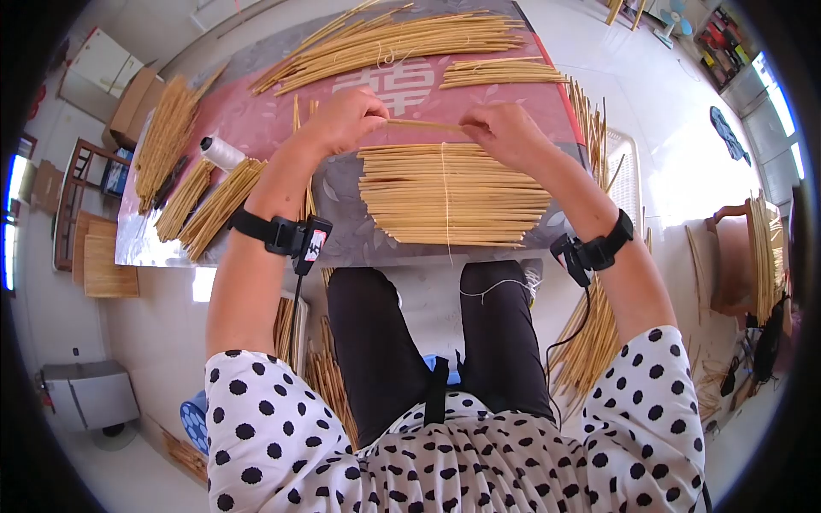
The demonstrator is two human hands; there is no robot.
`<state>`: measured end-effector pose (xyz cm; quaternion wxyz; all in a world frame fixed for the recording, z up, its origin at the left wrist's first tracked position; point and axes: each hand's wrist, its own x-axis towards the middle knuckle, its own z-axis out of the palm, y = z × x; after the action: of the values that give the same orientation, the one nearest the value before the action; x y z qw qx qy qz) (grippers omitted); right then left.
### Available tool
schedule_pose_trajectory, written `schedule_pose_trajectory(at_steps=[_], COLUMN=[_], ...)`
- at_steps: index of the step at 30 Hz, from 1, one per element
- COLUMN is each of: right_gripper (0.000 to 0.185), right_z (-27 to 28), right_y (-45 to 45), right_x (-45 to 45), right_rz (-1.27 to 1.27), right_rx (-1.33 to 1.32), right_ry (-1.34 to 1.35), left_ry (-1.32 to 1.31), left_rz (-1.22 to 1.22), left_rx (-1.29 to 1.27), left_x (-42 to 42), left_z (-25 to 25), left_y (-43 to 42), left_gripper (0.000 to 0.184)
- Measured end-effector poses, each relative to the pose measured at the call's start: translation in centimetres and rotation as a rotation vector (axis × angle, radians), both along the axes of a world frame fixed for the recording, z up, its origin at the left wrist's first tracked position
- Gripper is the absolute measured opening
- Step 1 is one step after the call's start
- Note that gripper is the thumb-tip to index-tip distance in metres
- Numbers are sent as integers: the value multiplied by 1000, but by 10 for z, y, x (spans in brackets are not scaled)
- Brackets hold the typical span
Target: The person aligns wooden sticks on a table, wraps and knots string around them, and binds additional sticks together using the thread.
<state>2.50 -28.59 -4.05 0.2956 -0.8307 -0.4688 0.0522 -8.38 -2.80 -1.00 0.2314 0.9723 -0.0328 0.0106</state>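
A single pale straw stalk [423, 125] is stretched level between my two hands. My left hand [349, 118] pinches its left end, and my right hand [505, 132] pinches it toward the right. Just below, on the table's near side, lies a flat mat of parallel stalks [402, 195]. White thread [445, 201] runs down across the mat's middle, binding the stalks. My right hand is close above the mat's upper right edge; my left hand is off its upper left corner.
Loose stalk piles [402, 44] cover the table's far side, with a smaller pile [500, 72] at right. A white thread spool [222, 154] stands among bundles [218, 205] at left. A white basket [629, 162] sits off the right edge. More stalks [590, 342] lie beside my legs.
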Motion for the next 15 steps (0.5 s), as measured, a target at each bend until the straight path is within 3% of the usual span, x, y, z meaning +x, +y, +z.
schedule_pose_trajectory(at_steps=[8,14,15], right_gripper=[19,20,20], right_z=[52,55,53], right_y=[-54,-124,-138], right_x=[-57,-107,-114], right_rz=[1,-38,-60], right_rx=[39,25,28], right_ry=[83,133,138], left_ry=[3,-7,-189], left_rz=[-125,-210,-208], left_rx=[-4,71,87], left_x=[-38,-80,-84], left_z=[54,64,57], left_y=[-42,-114,-126], left_gripper=[16,19,18])
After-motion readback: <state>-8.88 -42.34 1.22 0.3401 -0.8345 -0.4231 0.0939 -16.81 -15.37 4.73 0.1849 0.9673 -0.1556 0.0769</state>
